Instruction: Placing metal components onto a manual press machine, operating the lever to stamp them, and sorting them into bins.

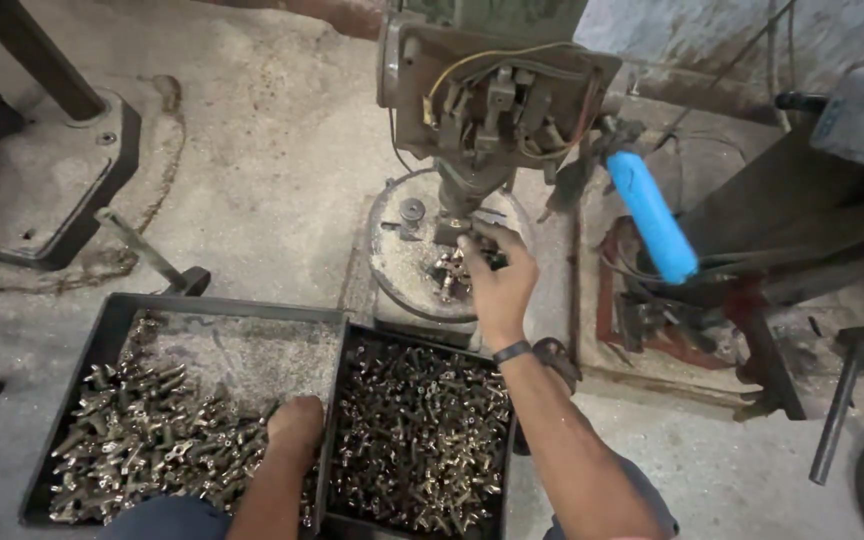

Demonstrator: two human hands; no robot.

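While the right hand (497,275) pinches a small metal fitting (449,268) on the drill table (392,262) — axis unclear — the left hand's (294,425) grip is hidden.

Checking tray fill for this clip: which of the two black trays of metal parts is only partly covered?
The left tray, where the left hand digs: its far half shows bare, dusty bottom. The right tray is covered edge to edge.

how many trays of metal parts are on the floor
2. The left tray, partly filled, has the left hand in its parts. The right tray, nearly full, lies below the right hand at the drill table.
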